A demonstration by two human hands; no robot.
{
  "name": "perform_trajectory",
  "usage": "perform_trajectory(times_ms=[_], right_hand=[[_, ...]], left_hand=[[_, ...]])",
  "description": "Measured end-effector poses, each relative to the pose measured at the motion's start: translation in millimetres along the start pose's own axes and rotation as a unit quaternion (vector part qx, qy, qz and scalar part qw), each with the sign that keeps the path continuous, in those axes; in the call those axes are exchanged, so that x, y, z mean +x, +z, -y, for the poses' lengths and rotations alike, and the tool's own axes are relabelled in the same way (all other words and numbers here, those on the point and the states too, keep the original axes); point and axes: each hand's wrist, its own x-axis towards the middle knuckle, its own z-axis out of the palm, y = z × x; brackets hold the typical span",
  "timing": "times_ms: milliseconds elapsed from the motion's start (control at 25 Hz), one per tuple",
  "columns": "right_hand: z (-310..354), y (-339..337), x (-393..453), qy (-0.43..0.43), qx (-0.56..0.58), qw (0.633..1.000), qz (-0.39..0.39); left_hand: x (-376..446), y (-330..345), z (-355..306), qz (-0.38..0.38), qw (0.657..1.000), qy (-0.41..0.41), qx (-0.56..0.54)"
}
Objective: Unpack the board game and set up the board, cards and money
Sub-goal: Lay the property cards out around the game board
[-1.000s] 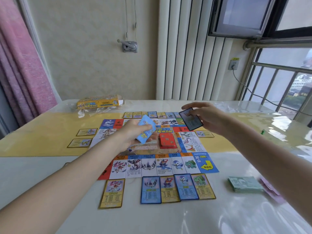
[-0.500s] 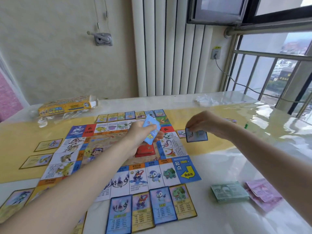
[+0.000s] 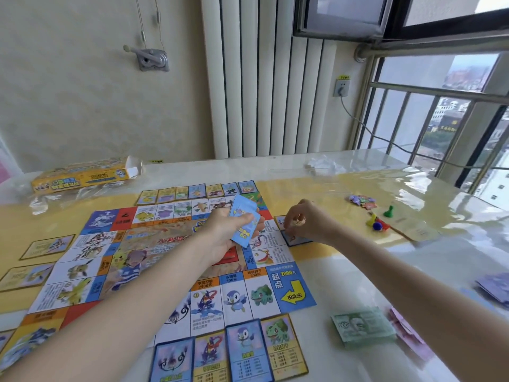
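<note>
The paper game board lies flat on the table, with property cards laid along its edges, such as the row at the near side and the row at the far side. My left hand grips a small stack of blue cards above the board's right part. My right hand is curled over a blue-edged card that lies flat just off the board's right edge, its fingertips on the card. A green stack of money lies at the near right.
The yellow game box lies on clear wrapping at the far left. Coloured pawns and small tokens sit at the right. Purple notes and pink notes lie near the right edge. A red card pile rests mid-board.
My right hand carried a single card from above the board down to the table beside the board's right edge. My left hand kept its stack. The view swung right.
</note>
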Motion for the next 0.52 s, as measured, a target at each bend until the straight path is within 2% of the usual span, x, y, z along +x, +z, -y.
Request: perform_trajectory(times_ms=[80,160,280,440,520], right_hand=[[2.5,-5.5,-0.1,-0.018,0.008,0.999,-0.028],[16.7,-13.0,-1.4,-0.024,0.112,0.992,-0.052],[44.9,-16.9,-6.9,-0.003,0.356,0.933,0.055],[62.3,-15.0,-11.5,0.019,0.467,0.871,0.152],[67.0,-15.9,-11.4,0.014,0.494,0.852,0.173]], left_hand=[[-1.1,-1.4,-0.3,0.003,1.0,-0.004,-0.029],[-5.8,-3.9,-2.2,0.018,0.999,0.002,-0.05],[-14.7,-6.1,-5.3,0.047,0.998,0.027,-0.02],[-21.6,-22.4,-9.4,0.041,0.993,0.076,0.082],[-26.9,-31.1,-10.5,0.039,0.992,0.085,0.089]])
